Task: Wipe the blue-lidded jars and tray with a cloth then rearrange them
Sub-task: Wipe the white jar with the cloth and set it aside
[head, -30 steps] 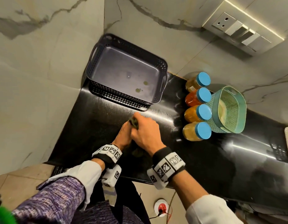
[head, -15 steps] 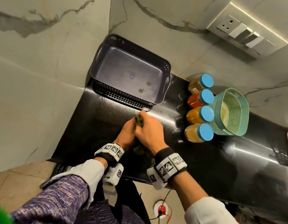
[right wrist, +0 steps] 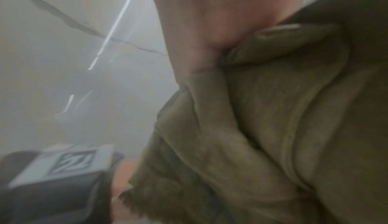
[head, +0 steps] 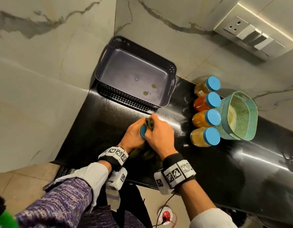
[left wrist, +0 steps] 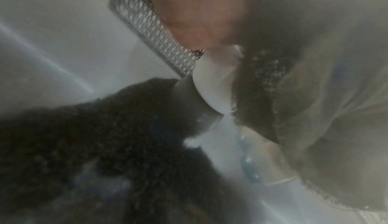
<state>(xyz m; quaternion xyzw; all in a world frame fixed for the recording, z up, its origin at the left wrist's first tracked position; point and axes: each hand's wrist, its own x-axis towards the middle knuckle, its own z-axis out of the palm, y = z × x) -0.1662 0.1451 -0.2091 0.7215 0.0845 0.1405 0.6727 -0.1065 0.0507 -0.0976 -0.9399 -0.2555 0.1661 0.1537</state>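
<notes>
- The left hand has its grip closed round a jar, and only a strip of the blue lid shows between the two hands.
- The right hand has its grip closed on the olive cloth and presses it against the lid side of this jar; more of the cloth hangs below the hands toward the wrists.
- Change: half a second ago no blue was visible between the hands, only the dark cloth at the top; now the lid edge is uncovered. The hands themselves have stayed in almost the same place in front of the tray.
- I judge that the cloth is sliding over the lid, so this jar is in the middle of its wipe, not finished.
- The dark tray sits behind the hands in the corner of the worktop, well apart from them. It has no jars inside, and a few pale spots lie on its floor, so it probably needs wiping too.
- Four other blue-lidded jars stand in a row to the right of the tray, touching or almost touching one another, and a teal basket is just beside them on the far side.
- The wrist views are blurred and show mostly cloth, so how much of the jar's body is covered I cannot tell.
</notes>
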